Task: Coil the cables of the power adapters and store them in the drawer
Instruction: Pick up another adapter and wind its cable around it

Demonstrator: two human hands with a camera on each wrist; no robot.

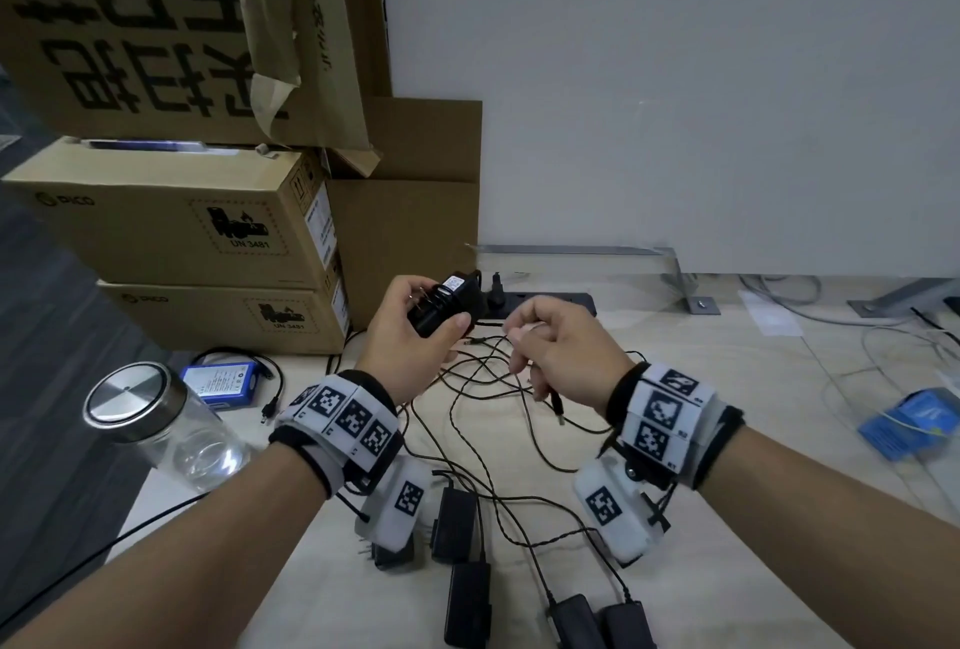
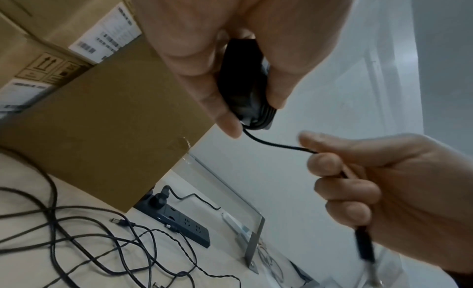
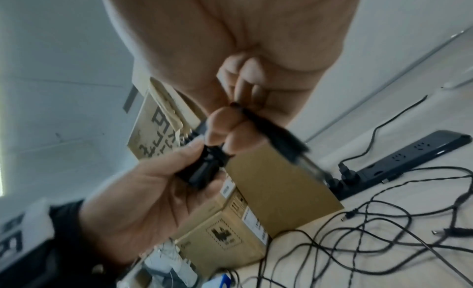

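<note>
My left hand (image 1: pixel 434 311) grips a black power adapter (image 1: pixel 458 296) above the table, prongs pointing left. Several turns of its cable are wound round the body (image 2: pixel 266 113). A short free length of cable (image 2: pixel 271 143) runs to my right hand (image 1: pixel 522 336), which pinches it near the end. The barrel plug (image 1: pixel 559 407) hangs below that hand. Several more black adapters (image 1: pixel 454 523) lie near the table's front edge, and their loose cables (image 1: pixel 488 391) are tangled under my hands. No drawer is in view.
Stacked cardboard boxes (image 1: pixel 208 232) stand at the back left. A black power strip (image 1: pixel 550 302) lies behind my hands. A glass jar with a metal lid (image 1: pixel 137 401) and a blue battery pack (image 1: pixel 223 380) sit left. A blue packet (image 1: pixel 909 419) lies right on the table (image 1: pixel 727 388).
</note>
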